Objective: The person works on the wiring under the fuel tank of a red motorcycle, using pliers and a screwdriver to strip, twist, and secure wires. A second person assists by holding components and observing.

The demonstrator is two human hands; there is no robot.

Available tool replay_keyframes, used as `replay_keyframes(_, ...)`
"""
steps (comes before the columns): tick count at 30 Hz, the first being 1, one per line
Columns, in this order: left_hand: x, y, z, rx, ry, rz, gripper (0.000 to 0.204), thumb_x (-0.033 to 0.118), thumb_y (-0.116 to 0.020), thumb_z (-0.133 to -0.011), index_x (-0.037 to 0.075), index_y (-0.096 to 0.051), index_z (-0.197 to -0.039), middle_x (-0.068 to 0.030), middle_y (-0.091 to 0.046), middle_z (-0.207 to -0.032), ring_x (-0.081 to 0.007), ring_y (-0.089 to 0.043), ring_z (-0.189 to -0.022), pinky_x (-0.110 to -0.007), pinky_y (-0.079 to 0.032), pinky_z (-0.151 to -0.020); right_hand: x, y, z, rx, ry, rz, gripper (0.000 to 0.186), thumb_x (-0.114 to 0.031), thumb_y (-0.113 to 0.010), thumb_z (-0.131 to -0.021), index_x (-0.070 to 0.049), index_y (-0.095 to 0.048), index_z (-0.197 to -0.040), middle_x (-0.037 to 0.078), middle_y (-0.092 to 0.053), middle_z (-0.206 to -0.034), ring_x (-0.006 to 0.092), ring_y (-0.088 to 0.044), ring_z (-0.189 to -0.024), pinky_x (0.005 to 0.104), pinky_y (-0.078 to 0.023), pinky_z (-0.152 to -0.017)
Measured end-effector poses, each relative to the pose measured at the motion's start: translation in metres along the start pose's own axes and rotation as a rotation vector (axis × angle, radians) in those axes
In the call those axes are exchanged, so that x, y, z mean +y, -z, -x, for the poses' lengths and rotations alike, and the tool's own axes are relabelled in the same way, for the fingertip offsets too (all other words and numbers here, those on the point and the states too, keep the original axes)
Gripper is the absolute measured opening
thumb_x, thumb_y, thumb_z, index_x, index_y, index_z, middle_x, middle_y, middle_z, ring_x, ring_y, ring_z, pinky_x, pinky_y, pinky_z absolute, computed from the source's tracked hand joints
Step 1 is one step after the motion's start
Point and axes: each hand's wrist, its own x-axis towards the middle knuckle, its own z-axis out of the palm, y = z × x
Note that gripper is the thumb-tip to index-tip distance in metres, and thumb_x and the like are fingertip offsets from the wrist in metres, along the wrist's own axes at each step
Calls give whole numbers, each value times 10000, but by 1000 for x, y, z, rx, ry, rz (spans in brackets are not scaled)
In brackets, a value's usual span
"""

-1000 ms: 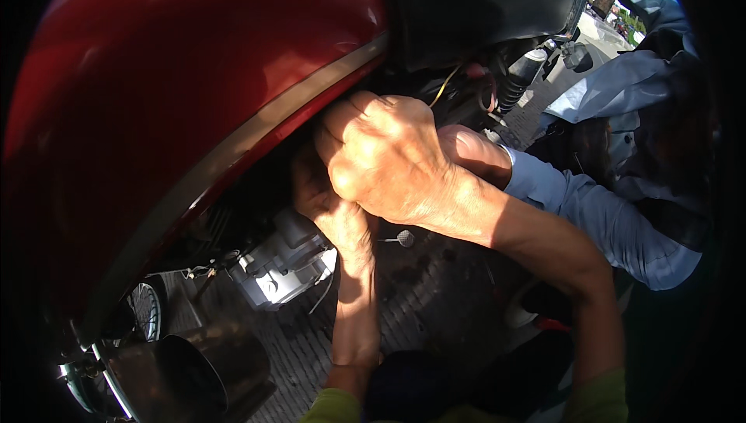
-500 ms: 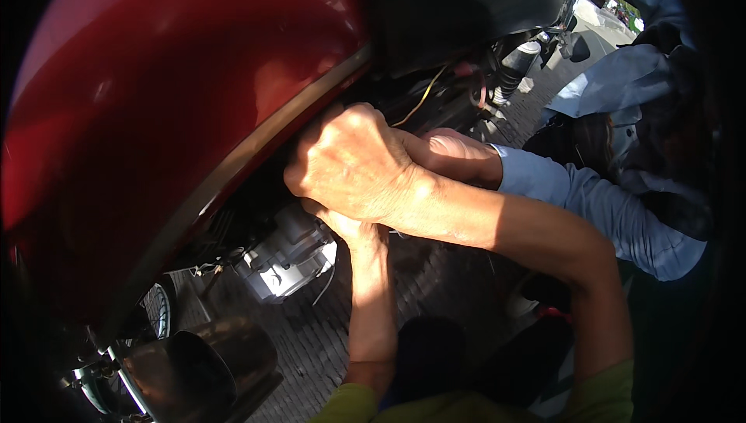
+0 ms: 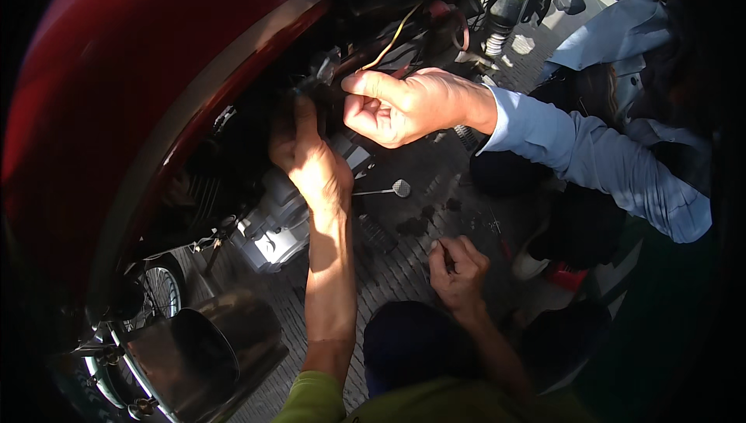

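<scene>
My left hand (image 3: pixel 317 165) reaches up under the red fuel tank (image 3: pixel 155 89) of a motorcycle, above its silver engine case (image 3: pixel 276 233). Its thumb points up and the fingers curl round something in shadow that I cannot make out, near a small clear or shiny part (image 3: pixel 325 66). My right hand (image 3: pixel 460 269) is lower, over the ground by my knee. Its fingers are curled together; whatever they may hold is hidden. Beside my left hand, another person's hand (image 3: pixel 412 104) in a light blue sleeve is closed near a yellow wire (image 3: pixel 395 38).
A foot lever (image 3: pixel 400 188) sticks out below the other person's hand. A shock absorber (image 3: pixel 509 15) stands at the upper right. At the lower left are a brown curved guard (image 3: pixel 252 337) and a spoked wheel (image 3: pixel 161 295). Something red (image 3: pixel 566 275) lies near the other person's foot.
My right hand has left the spot over my left hand and dropped toward my knee. Both my left hand and the other person's hand now show more fully.
</scene>
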Motion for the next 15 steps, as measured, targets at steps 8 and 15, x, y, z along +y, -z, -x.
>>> replay_keyframes(8,18,14,18,97,-209,-542,174,48,-734,-796,-23,-638,-923,-78,-652,-884,-116,-581,-712,-227,-460,-662,126,-61,250,-834,-446,646,871,-192,-735,-765,-16,-210,-1438,286,-367,-1370,418,-419,-1213,498,-345,-1007)
replay_keyframes(15,54,6,16,-172,-1070,-1183,475,57,-771,-697,129,-658,-1153,-97,-585,-1102,-256,-510,-1056,-324,-428,-859,96,-53,196,-849,-865,381,674,-116,-707,-679,12,-402,-1267,294,-492,-1233,388,-557,-1032,433,-467,-870)
